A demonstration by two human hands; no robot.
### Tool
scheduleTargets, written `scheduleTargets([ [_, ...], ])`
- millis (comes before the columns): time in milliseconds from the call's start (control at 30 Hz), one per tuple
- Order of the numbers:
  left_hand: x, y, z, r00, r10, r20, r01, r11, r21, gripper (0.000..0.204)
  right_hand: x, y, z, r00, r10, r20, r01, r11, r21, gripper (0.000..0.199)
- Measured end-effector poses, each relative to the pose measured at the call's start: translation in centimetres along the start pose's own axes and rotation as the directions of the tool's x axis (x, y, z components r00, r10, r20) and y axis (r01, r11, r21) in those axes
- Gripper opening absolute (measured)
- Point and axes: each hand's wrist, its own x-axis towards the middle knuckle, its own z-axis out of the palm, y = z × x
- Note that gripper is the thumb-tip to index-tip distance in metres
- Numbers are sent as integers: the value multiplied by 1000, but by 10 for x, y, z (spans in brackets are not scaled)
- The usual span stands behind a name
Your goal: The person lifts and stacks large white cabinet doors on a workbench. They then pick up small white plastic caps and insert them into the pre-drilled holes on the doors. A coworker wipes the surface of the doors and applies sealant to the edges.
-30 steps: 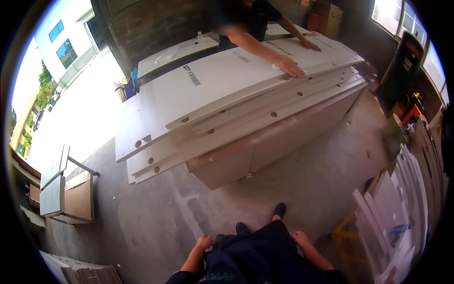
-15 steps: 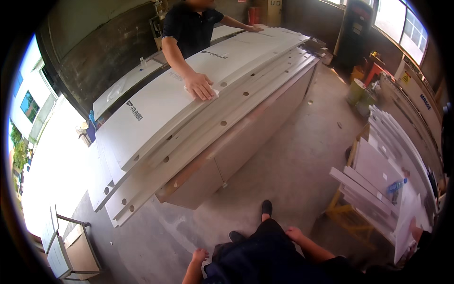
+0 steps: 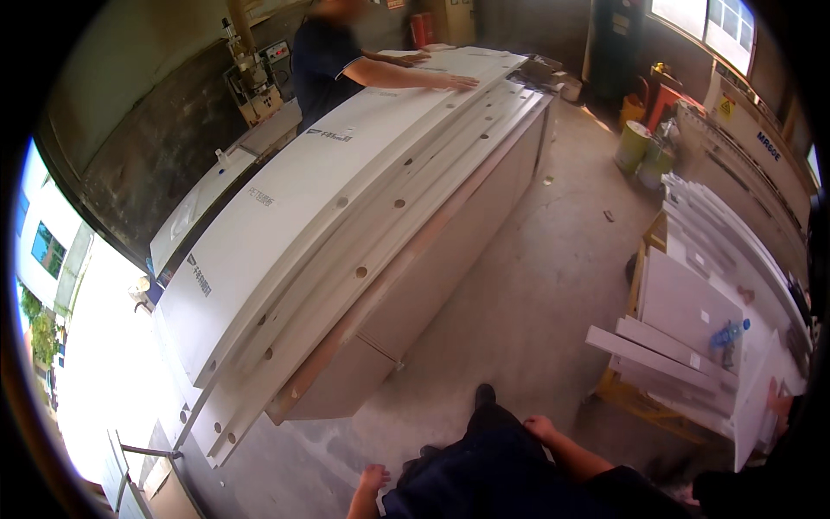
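My left hand [image 3: 374, 477] hangs low beside my dark clothing, its fingers loosely curled with nothing visible in them. On the other side, my right hand [image 3: 540, 427] is held near my thigh, also curled, and no object shows in it. Neither hand touches the stack of long white panels [image 3: 285, 195] in front of me. These panels have round holes along their stepped edges and lie on a large box-like base [image 3: 432, 281]. Across the stack, a person in a dark shirt [image 3: 324, 65] leans over with a co-worker's hand [image 3: 456, 81] flat on the top panel.
At right, a yellow-framed stand [image 3: 648, 408] bears pale panels and a blue plastic bottle [image 3: 731, 332]. Another person's hand [image 3: 778, 400] touches a panel there. Metal drums [image 3: 634, 145] stand farther back near a long machine [image 3: 735, 147]. A folding-type frame [image 3: 147, 476] is at lower left.
My view has shifted, and the stack sits lower and farther left. The co-worker has moved toward the stack's far end, hand sliding along the top panel. My hands stay low at my sides.
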Motion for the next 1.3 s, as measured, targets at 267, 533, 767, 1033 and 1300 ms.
scheduleTargets([
  [267, 39, 91, 40, 997, 66, 29, -67, 998, 13, 28, 85, -55, -74, 979, -205, -2, 205, 978, -39, 30],
  [533, 27, 235, 112, 991, 128, 36, -132, 971, 198, 30, 124, -116, -144, 965, -259, -43, 256, 893, 370, 25],
  [767, 72, 343, 147, 986, 161, 34, -160, 891, 425, 29, 140, -137, -178, 990, -135, -28, 128, 822, 555, 22],
  [1033, 174, 471, 225, 972, 189, 136, -228, 897, 378, 29, 207, -190, -256, 998, -47, -48, 66, 826, 560, 22],
  [1300, 166, 625, 331, 895, 388, 223, -445, 820, 359, 27, 304, -268, -364, 991, -49, -125, 99, 897, 431, 23],
])
